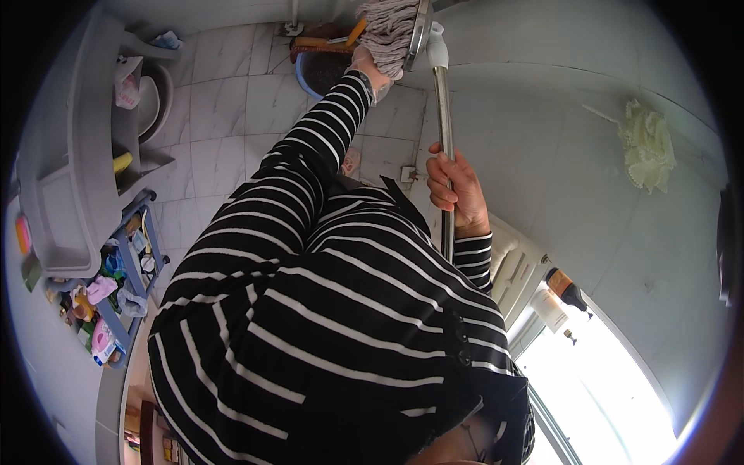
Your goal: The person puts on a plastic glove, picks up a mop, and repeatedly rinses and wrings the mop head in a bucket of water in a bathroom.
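At the top centre, my left hand point(369, 68), in a thin clear plastic glove, grips the grey string strands of a mop head point(390, 32); its fingers are partly hidden by the strands. The strands hang from a round metal plate point(419, 35). A white plastic joint links the plate to a metal mop handle point(443, 104). Lower down, my bare right hand point(458, 189) is wrapped around that handle. Below and left of the mop head is a blue-rimmed basin point(300, 74) with dark contents. A brush or broom with reddish bristles and an orange part point(317, 42) lies across its rim.
A grey plastic washstand point(96, 151) and a blue-grey trolley point(135, 261) with bottles and cloths stand left on the tiled floor. A light green mesh sponge point(645, 148) hangs on the right wall. Two pump bottles point(549, 311) stand by a bright window, near a white radiator point(517, 273).
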Available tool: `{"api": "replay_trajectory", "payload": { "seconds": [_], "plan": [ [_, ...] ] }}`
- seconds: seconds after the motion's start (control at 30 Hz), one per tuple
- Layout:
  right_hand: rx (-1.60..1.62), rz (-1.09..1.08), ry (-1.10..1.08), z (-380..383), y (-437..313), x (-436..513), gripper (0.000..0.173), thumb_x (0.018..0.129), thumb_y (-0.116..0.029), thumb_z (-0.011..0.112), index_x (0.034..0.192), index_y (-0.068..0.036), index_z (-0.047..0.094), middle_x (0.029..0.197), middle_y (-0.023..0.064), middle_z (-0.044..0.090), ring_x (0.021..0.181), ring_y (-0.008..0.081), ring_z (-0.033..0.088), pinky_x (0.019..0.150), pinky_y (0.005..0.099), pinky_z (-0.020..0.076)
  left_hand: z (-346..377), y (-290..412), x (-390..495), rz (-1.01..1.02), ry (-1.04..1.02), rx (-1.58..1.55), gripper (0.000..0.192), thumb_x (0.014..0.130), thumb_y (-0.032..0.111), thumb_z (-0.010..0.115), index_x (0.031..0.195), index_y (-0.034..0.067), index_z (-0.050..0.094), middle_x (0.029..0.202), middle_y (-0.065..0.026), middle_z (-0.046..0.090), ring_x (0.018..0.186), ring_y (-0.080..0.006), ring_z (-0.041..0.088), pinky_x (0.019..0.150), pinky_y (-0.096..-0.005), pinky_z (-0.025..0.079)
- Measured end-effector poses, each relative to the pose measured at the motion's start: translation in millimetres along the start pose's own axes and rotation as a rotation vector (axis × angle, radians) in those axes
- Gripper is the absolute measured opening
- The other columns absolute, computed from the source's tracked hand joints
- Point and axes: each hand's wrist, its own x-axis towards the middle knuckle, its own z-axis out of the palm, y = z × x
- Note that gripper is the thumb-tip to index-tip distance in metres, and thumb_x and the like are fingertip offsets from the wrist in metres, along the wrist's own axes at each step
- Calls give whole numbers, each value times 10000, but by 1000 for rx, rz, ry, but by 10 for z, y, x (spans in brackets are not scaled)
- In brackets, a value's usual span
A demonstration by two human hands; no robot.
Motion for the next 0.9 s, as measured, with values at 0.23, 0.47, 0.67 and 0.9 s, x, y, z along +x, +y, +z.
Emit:
{"api": "replay_trajectory", "payload": {
  "seconds": [0.23,0.47,0.67,0.9],
  "plan": [
    [-309,-61,153,41,17,26,245,990,-150,536,1175,4,489,680,-8,422,456,62,393,382,204,345,-5,104,-41,31,-12,821,426,972,277,473,1326,50,539,1364,-96,577,1230,-269,543,1003,-367,440],
    [-132,-23,80,-34,26,10,248,986,-126,521,1194,6,497,689,-7,423,466,57,379,388,204,321,-8,-29,-40,-20,-80,946,423,977,277,471,1320,41,548,1347,-100,590,1223,-276,555,1036,-358,435],
    [-18,-16,5,-98,82,-16,263,999,-127,501,1226,6,488,694,-9,406,460,44,346,376,189,286,-9,-23,-58,-314,84,-696,427,1029,201,366,1397,-4,435,1476,-131,454,1340,-292,442,1125,-401,358],
    [69,-27,-68,-91,108,-92,276,1005,-120,482,1249,10,479,690,-11,397,450,40,338,364,189,278,-11,158,186,-494,330,-1500,472,1024,373,468,1383,66,481,1427,-104,501,1284,-293,501,1102,-434,406]
  ]
}}
